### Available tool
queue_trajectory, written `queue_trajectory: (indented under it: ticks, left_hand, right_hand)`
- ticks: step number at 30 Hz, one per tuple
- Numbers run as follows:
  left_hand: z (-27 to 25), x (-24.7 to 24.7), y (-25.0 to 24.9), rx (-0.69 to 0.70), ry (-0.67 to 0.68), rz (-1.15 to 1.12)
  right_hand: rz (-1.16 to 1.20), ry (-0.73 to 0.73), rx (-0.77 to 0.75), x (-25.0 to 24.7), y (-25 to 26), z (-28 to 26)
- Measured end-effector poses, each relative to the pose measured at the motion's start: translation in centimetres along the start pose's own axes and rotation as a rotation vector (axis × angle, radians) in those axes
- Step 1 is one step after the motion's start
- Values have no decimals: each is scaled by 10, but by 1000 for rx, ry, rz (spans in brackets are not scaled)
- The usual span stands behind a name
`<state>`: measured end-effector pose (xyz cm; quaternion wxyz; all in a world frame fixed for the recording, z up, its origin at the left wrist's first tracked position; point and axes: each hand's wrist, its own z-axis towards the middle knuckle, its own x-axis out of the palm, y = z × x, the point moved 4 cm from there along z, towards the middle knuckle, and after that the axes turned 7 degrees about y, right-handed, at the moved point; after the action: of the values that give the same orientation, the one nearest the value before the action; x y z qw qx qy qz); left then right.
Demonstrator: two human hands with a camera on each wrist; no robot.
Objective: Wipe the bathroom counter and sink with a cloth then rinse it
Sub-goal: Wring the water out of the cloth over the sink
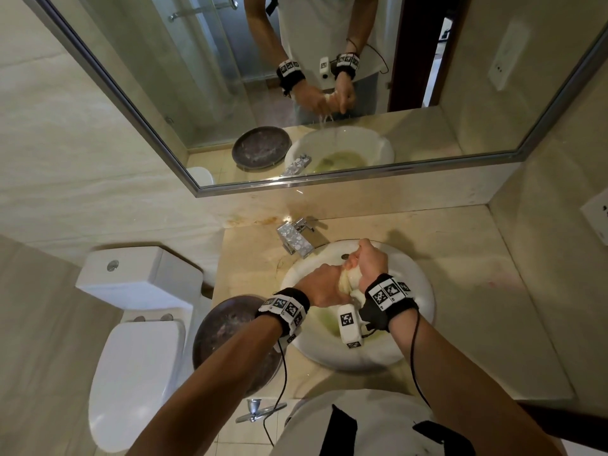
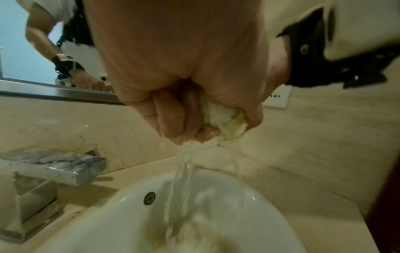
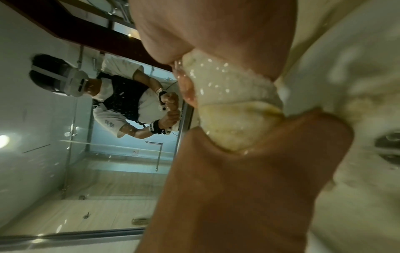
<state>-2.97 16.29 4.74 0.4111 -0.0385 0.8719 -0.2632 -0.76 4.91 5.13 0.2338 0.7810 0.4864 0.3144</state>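
Observation:
A wet cream cloth (image 1: 349, 280) is twisted between both hands above the white sink (image 1: 422, 291). My left hand (image 1: 325, 286) grips its near end in a fist. My right hand (image 1: 369, 262) grips the far end, just past the faucet (image 1: 296, 241). In the left wrist view my left hand (image 2: 184, 119) squeezes the cloth (image 2: 218, 116), and water (image 2: 181, 171) streams down into the sink (image 2: 270, 214). The right wrist view shows the cloth (image 3: 236, 109) bunched between my right hand (image 3: 216, 42) and left hand (image 3: 259, 154). Yellowish water lies in the basin.
The beige stone counter (image 1: 477, 291) surrounds the sink. A dark round dish (image 1: 223, 330) sits on it at the left, beside the toilet (image 1: 138, 340). A mirror (image 1: 296, 77) covers the wall behind, and a wall socket (image 1: 597, 215) is at the right.

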Motion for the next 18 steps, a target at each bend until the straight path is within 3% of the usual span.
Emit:
queue_trajectory:
  ticks: [8,18]
  left_hand:
    - [-1,23,-7,-26,-215,300]
    - [1,16,3,-5,-159,257]
  right_hand:
    - [75,-206,163,-24,-14,3]
    - [12,-158,100,-22,-10,6]
